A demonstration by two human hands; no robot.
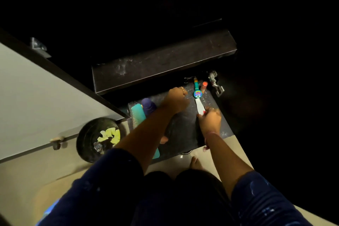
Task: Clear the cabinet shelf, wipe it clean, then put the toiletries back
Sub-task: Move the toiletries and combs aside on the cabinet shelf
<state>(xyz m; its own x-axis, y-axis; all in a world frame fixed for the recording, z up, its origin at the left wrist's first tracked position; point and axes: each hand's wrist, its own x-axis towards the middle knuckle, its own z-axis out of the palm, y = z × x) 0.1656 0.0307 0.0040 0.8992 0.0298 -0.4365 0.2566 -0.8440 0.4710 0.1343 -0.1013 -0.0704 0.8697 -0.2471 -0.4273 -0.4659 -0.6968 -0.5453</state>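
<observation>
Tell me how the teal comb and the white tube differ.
The teal comb lies at the shelf's left edge, untouched; the white tube lies toward the right, gripped at its near end by the right hand. The comb is broad and toothed; the tube is narrow and smooth. Both lie flat on the dark shelf.

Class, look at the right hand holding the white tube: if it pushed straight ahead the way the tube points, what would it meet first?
Probably the small round teal container, lying just beyond the white tube in the right hand; depth is uncertain.
</observation>
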